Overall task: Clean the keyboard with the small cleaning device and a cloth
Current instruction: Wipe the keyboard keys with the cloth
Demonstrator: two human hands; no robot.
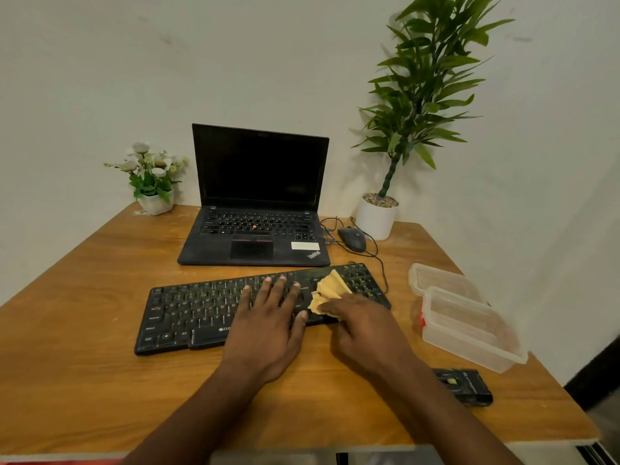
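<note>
- Keyboard (201,313) on a wooden table (84,380), just before a laptop (258,209).
- On its keys the left hand (265,327) rests flat, fingers straight and spread.
- At the keyboard's right end, the right hand (365,327) grips a yellow cloth (330,290).
- Near the table's right edge lies a black device (464,385), beside a clear tub (469,327).

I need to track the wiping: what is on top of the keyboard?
The left hand lies flat on the middle of the keyboard; the right hand holds a yellow cloth against its right part. Keys beneath them are hidden.
</note>
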